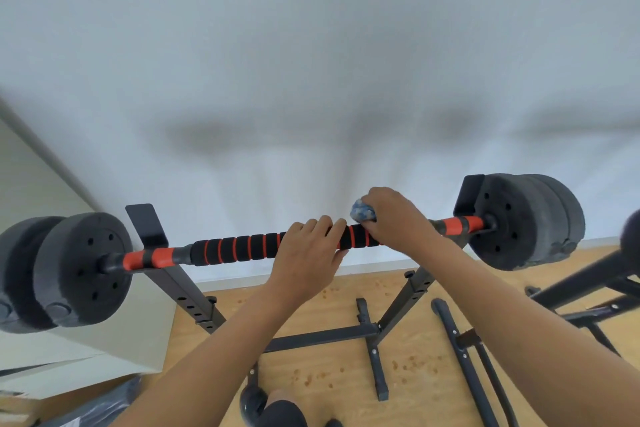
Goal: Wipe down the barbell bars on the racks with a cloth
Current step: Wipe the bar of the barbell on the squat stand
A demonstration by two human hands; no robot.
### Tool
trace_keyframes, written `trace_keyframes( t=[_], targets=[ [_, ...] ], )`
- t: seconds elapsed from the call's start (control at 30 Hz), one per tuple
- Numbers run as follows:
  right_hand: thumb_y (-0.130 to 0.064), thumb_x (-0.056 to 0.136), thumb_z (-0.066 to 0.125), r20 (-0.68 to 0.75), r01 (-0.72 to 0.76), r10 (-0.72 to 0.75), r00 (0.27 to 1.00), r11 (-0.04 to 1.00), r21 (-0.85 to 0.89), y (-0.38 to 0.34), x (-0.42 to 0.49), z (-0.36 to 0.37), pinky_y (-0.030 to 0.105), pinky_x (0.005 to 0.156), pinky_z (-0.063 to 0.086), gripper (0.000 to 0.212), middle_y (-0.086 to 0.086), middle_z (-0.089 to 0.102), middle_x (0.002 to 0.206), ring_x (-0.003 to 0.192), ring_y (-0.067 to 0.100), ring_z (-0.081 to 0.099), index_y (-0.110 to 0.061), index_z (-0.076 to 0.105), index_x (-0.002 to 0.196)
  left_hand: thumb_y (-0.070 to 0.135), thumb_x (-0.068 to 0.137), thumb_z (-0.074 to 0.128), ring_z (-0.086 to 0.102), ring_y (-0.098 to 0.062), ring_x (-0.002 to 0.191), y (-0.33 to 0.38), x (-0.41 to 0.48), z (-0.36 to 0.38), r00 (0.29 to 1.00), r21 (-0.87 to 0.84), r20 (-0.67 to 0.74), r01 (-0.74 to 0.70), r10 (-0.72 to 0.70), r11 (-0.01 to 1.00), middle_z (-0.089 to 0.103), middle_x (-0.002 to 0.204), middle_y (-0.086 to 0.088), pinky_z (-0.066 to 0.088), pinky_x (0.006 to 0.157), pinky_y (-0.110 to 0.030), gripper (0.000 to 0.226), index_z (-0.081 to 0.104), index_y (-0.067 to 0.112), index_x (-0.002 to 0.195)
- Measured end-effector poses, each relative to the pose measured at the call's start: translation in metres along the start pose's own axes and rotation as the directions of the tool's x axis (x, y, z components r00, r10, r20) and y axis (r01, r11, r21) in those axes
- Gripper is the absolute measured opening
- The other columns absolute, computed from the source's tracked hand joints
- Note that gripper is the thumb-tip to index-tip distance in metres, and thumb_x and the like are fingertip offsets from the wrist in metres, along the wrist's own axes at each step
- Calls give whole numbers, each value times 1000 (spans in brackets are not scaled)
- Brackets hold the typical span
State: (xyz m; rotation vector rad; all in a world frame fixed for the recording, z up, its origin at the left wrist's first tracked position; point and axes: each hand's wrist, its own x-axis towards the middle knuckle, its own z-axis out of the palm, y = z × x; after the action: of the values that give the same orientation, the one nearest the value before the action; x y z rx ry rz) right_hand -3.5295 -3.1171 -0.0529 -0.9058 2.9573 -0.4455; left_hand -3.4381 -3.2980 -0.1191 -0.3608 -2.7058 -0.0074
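Observation:
A barbell bar (239,248) with black foam and orange rings lies across a black rack (194,298), with black weight plates at its left end (79,270) and right end (519,222). My left hand (308,253) rests on the middle of the bar, fingers laid over its top. Just to the right, my right hand (394,215) grips a bunched blue-and-white cloth (362,211) and presses it against the bar.
A white wall stands close behind the rack. Black rack feet (374,357) and a second black frame (588,291) spread over the wooden floor at the right. A pale cabinet side (45,191) stands at the left, a dark bag at the bottom left.

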Motion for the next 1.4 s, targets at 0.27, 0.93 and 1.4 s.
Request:
trace_keyframes(
  t=[0.27, 0.93, 1.4],
  targets=[
    [-14, 94, 63, -12, -53, 55, 998, 992, 113, -12, -29, 4, 18, 60, 29, 19, -2, 45, 83, 70, 13, 48, -18, 48, 82, 48, 90, 69, 41, -17, 57, 9, 17, 4, 995, 120, 55, 73, -80, 990, 40, 66, 3, 32, 57, -31, 36, 51, 18, 88],
    [-13, 85, 58, -64, -68, 66, 996, 997, -24, 7, 0, 15, 30, 58, 35, 24, -2, 42, 71, 65, 19, 45, -18, 42, 68, 39, 91, 61, 43, -15, 46, -1, 42, 1, 946, 103, 279, 138, -162, 985, 36, 53, 9, 30, 50, -26, 29, 48, 20, 73],
    [-6, 90, 68, -42, -31, 32, 999, 999, 16, 0, -8, 14, 26, 75, 37, 8, -3, 44, 87, 79, 17, 54, -5, 63, 96, 56, 81, 80, 62, -15, 49, -30, 93, -30, 558, -256, 829, 443, -41, 859, 67, 61, 4, 46, 53, -24, 46, 64, 13, 86]
  ],
)
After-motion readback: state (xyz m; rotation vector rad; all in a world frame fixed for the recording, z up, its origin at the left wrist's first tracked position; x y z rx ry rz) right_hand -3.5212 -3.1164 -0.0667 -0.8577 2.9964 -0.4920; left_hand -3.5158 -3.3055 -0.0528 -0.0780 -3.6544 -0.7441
